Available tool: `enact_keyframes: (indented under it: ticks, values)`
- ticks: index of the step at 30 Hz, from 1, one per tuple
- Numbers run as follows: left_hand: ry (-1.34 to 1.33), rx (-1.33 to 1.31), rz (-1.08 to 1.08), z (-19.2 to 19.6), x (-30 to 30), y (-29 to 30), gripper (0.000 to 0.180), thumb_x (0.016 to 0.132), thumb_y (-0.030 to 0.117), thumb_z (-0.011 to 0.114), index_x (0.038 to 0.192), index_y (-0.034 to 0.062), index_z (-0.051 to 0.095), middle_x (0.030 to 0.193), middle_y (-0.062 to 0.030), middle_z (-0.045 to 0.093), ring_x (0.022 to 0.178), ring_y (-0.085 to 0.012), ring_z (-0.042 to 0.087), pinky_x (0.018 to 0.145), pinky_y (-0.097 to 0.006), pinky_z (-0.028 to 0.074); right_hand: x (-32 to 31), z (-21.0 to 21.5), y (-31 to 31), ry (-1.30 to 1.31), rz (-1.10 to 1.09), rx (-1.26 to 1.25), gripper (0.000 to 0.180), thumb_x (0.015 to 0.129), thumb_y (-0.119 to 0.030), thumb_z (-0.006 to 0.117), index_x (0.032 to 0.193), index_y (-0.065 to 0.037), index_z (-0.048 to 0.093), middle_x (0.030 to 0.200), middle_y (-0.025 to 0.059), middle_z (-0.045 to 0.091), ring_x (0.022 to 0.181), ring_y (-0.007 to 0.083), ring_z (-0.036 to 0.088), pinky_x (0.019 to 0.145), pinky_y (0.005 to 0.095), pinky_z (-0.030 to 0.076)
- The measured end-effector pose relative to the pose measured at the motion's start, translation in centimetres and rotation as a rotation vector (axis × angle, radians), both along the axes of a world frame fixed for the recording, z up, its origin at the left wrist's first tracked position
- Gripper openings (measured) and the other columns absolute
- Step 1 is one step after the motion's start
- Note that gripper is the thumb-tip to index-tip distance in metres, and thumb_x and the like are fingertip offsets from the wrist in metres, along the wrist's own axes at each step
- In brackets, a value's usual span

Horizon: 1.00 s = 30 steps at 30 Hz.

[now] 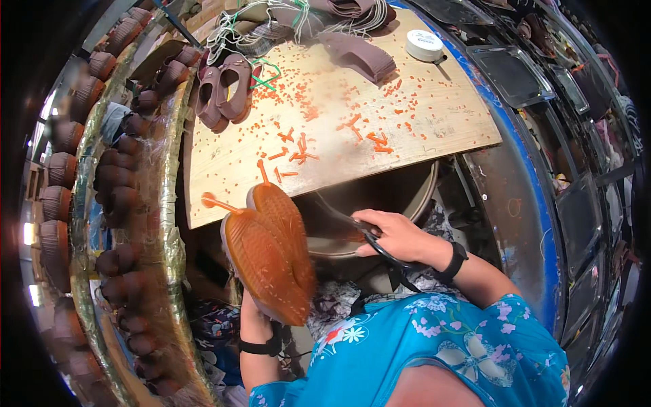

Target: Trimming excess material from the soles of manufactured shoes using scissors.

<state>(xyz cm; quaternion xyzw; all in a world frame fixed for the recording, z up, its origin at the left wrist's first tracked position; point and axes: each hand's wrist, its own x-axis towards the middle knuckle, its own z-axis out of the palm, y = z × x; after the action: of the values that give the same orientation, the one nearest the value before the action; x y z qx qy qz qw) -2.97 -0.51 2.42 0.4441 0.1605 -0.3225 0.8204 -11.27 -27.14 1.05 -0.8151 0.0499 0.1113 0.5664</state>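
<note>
A pair of shoes [277, 247] is held up with the ribbed orange-brown soles facing me. Thin orange rubber stubs [220, 203] stick out from the soles' far ends. My left hand is hidden behind the shoes; only its forearm shows below them, and it holds them up together. In my right hand [397, 235] is a pair of scissors [381, 248] with black handles, the blades pointing left toward the shoes but apart from them. Loose orange rubber offcuts [299, 150] lie on the wooden board [434, 139] beyond my hands.
Brown shoes [234, 85] stand at the board's far left, beside a heap of uppers and pale cords [264, 27]. A round white tub [424, 45] sits at the far right. Under the board's front edge is a large round basin [427, 183]. Shoe racks [178, 251] line the left.
</note>
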Motion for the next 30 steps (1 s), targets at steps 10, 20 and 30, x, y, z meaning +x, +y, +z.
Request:
enact_keyframes:
  ticks: [10,20,30]
  values:
    - [-0.128,-0.022,-0.180,0.5,-2.4,0.2,0.031,0.092,0.016,0.041,0.118,0.0008,0.050,0.104,-0.0126,0.060,0.085,-0.0206,0.062,0.076,-0.031,0.052,2.5,2.6,3.4,-0.329,-0.007,-0.375,0.046,0.069,-0.024,0.071,0.108,-0.005,0.055,0.078,0.0117,0.060,0.066,0.0253,0.058,0.063,0.0306,0.047]
    - [-0.462,0.361,-0.321,-3.1,-1.5,1.1,0.018,0.088,0.007,0.049,0.101,-0.0004,0.059,0.089,-0.0032,0.063,0.077,-0.0103,0.059,0.068,-0.024,0.048,-0.4,1.5,1.5,-0.141,0.074,0.111,0.060,0.069,-0.021,0.073,0.119,-0.002,0.047,0.097,0.0051,0.057,0.090,0.0148,0.053,0.080,0.0275,0.043]
    - [-0.537,0.456,-0.365,-3.6,-2.2,0.1,0.018,0.086,0.003,0.050,0.101,-0.0006,0.060,0.087,-0.0053,0.064,0.073,-0.0118,0.061,0.066,-0.025,0.051,-1.1,1.7,0.9,-0.182,-0.029,-0.005,0.047,0.068,-0.025,0.073,0.106,-0.004,0.056,0.084,0.0129,0.061,0.075,0.0269,0.058,0.069,0.0334,0.047]
